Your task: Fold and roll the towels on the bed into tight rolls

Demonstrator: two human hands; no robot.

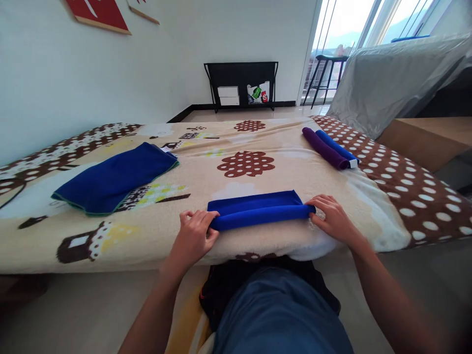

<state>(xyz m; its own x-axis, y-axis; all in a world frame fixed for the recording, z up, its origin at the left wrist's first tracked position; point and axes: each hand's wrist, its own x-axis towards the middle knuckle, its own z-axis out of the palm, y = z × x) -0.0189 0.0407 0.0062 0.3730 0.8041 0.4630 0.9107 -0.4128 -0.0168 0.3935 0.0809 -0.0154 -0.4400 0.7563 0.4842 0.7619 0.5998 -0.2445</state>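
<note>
Fingers (210,215) closed narrow on the blue cloth (261,216): left hand (195,236) pinches the left end, right hand (334,219) the right end. Cloth sits near the blanket's front edge, right in front of the person. Partly rolled: round tube on the near side, flat strip beyond it. For a clean roll I'd turn both ends at the same rate, tension even, tube parallel to the strip. Right tip pokes past the strip's corner; worth tucking in. Fabric is plain bright blue, looks thin and soft, probably loosens if let go early. Under it, cream blanket (287,172) with brown prints; plush, likely gives under pressure. Off left, green-edged cloth (118,179), dark blue, spread out at a slant. Farther right, purple roll (324,148) and blue roll (336,146) side by side, white tag (353,163) at the near end.
</note>
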